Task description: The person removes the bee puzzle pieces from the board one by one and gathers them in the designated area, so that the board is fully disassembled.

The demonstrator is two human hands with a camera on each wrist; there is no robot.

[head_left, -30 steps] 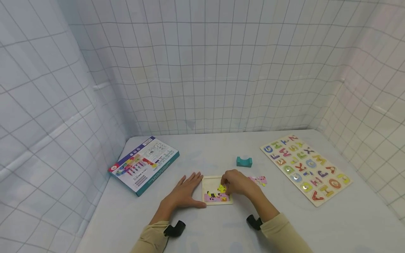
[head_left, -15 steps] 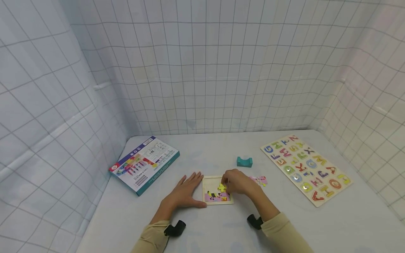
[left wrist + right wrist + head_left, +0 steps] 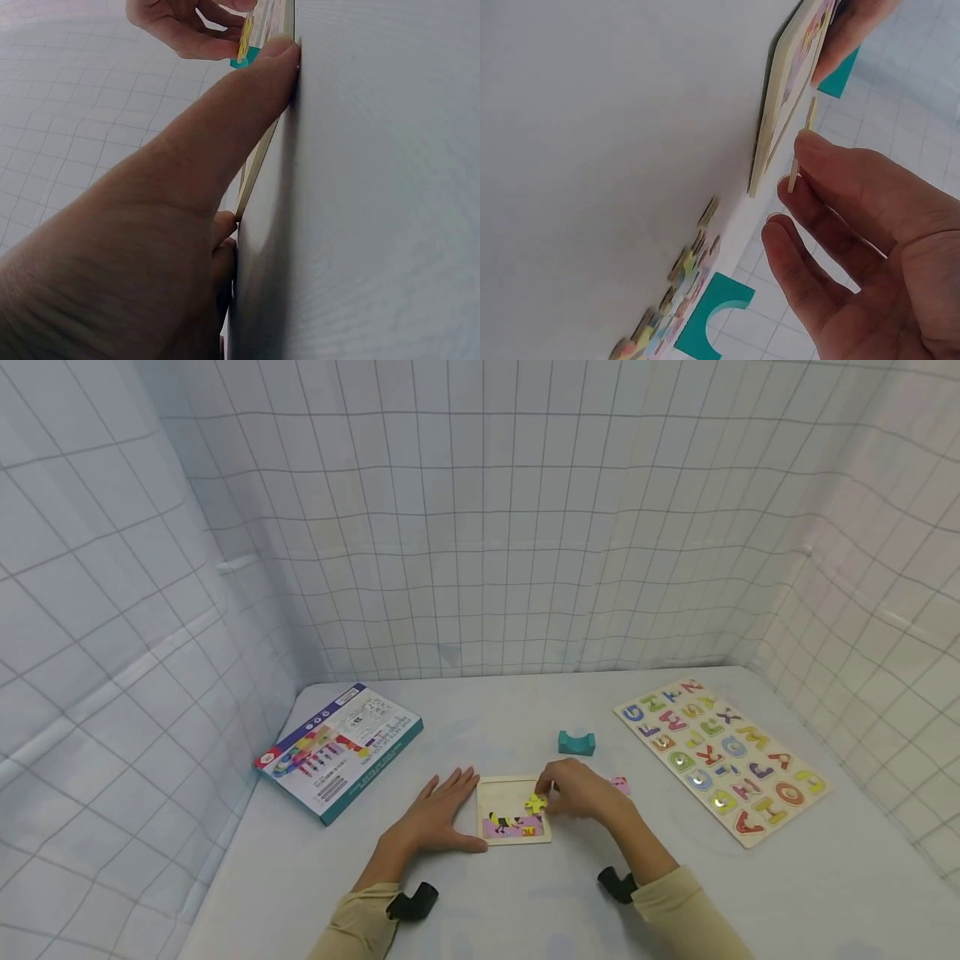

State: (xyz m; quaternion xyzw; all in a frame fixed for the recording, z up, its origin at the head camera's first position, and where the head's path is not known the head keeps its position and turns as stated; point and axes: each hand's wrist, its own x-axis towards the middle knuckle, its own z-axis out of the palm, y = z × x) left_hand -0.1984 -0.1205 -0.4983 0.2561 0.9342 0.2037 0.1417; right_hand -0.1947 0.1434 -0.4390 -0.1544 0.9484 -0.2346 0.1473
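My left hand [image 3: 437, 820] lies with fingers spread along the left side of a small wooden puzzle tray [image 3: 498, 782]. Its thumb [image 3: 247, 90] touches the near corner. Along the tray's bottom sit fitted pink pieces [image 3: 501, 829] with a black-and-yellow figure. My right hand [image 3: 581, 789] pinches a yellow jigsaw piece [image 3: 535, 804] between thumb and index finger, over the tray's right side. From the right wrist, that thin piece [image 3: 811, 112] appears edge-on, apart from the tray [image 3: 759, 169]. Loose pink puzzle pieces [image 3: 621, 784] lie right of the tray, partly hidden by the right hand.
A teal block [image 3: 576, 744] with a curved notch stands behind the right hand. An alphabet board [image 3: 723, 760] lies at the right, and a flat printed box [image 3: 341, 752] at the left. Grid-patterned cloth [image 3: 480, 527] surrounds the white table [image 3: 495, 902].
My right hand has shifted slightly right with the yellow jigsaw piece, which has turned a little. More of the loose pieces is now covered. The left hand holds its place on the tray.
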